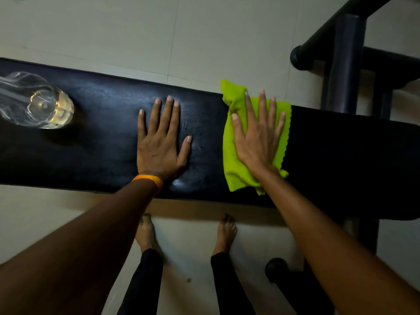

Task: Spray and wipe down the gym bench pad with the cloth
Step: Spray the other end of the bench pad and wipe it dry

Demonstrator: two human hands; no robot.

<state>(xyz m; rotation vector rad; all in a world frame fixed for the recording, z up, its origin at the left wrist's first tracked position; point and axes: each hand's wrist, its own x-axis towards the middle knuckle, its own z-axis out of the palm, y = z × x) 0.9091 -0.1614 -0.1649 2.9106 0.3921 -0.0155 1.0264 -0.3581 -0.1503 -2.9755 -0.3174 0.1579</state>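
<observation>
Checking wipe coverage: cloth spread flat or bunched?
Mostly spread: the green cloth lies flat on the bench pad under the right hand, only its far corner bunched.

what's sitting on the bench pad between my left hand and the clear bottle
Nothing. In the head view, the bench pad is bare between the left hand and the clear bottle. The right hand presses the green cloth on the other side.
</observation>
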